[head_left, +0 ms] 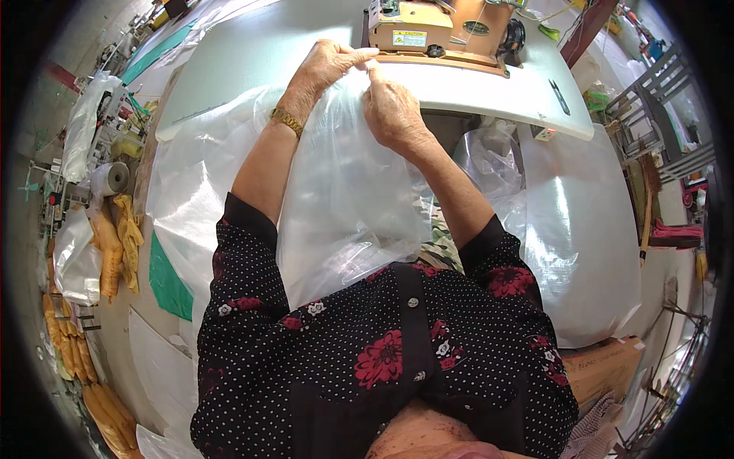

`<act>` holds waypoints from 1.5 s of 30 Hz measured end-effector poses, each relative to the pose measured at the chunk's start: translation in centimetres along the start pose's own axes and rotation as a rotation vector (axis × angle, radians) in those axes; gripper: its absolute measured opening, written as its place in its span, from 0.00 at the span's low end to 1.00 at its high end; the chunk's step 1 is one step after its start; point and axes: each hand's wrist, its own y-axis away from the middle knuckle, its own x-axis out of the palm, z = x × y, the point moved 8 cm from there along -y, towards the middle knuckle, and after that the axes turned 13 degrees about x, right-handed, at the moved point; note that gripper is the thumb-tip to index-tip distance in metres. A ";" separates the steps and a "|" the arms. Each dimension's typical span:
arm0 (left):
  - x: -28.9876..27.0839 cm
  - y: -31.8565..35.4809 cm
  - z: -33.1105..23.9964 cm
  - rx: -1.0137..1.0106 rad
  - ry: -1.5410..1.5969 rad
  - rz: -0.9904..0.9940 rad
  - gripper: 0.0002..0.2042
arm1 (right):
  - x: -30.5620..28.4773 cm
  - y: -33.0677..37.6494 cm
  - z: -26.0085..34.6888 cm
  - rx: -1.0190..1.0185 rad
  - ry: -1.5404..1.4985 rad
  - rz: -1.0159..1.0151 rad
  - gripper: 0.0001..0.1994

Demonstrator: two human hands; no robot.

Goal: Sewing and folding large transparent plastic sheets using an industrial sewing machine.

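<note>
A large sheet of clear plastic film (344,183) hangs from my fingers over the near edge of the white worktable (252,61) and down across my lap. My left hand (329,65) pinches its upper edge, thumb and forefinger pressed together close to the machine. Just to the right, my right hand (391,107) is closed on the same edge, its fingertips almost meeting the left ones. Right behind both hands stands a tan sewing machine (436,34) with a yellow warning label and a black handwheel. A gold watch is on my left wrist.
Thread snips (560,97) lie on the table's right side. More clear plastic (566,222) drapes at the right, above a cardboard box (608,367). At the left are a white roll (112,178) and yellow bundles (108,245). A grey chair (665,115) and a broom (650,191) stand at the right.
</note>
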 end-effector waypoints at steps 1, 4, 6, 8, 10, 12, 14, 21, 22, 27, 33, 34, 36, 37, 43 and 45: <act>0.3 0.1 0.1 -0.035 -0.033 0.054 0.16 | 0.2 0.0 0.0 0.015 0.029 0.016 0.20; 0.6 0.0 -0.4 0.100 -0.062 0.030 0.15 | 0.5 0.1 -0.3 0.029 0.062 0.017 0.21; 0.7 0.0 -0.3 0.077 -0.055 0.019 0.15 | 0.3 0.3 -0.5 0.034 0.067 -0.003 0.21; 0.5 -0.1 -0.4 0.055 -0.054 0.007 0.15 | -0.1 1.1 -0.7 0.063 0.047 -0.032 0.23; 0.7 -0.4 -0.6 0.033 -0.085 0.040 0.15 | 0.0 2.5 -0.7 0.044 0.119 -0.023 0.24; 0.7 -0.5 -1.3 0.077 -0.076 0.027 0.14 | 0.4 3.2 -1.0 -0.043 0.235 -0.042 0.22; 0.9 -0.5 -2.2 0.121 -0.063 0.030 0.14 | -1.4 2.5 -2.2 -0.067 0.138 -0.116 0.21; 1.7 -1.6 -4.8 0.186 0.042 0.071 0.13 | 0.4 -1.7 -6.4 0.377 -0.992 0.422 0.23; 1.7 -1.7 -5.0 0.204 0.065 0.063 0.13 | -0.1 -1.0 -5.4 0.383 -1.059 0.407 0.22; 1.5 -3.1 -4.7 0.184 0.028 0.098 0.12 | -0.2 -2.5 -4.5 0.197 -1.235 0.287 0.15; 1.1 -3.8 -3.9 0.098 0.182 0.178 0.11 | -1.3 -2.8 -3.2 0.197 -1.035 0.149 0.14; 1.4 -4.1 -3.7 0.105 0.177 0.207 0.11 | -2.0 -2.6 -3.3 0.241 -0.888 0.069 0.14; 1.7 -4.6 -3.2 0.112 0.175 0.235 0.11 | -2.7 -3.1 -3.4 0.115 -0.560 -0.122 0.13; 1.7 -4.8 -2.9 0.101 0.150 0.226 0.10 | -4.0 -2.6 -2.0 -0.010 -0.230 -0.305 0.12; 1.9 -5.9 -1.4 0.055 0.090 0.216 0.12 | -4.0 -3.6 -0.3 0.073 0.184 -0.085 0.09; 1.8 -6.4 -1.0 0.066 0.070 0.194 0.13 | -3.9 -4.1 -0.1 0.063 0.217 -0.074 0.08</act>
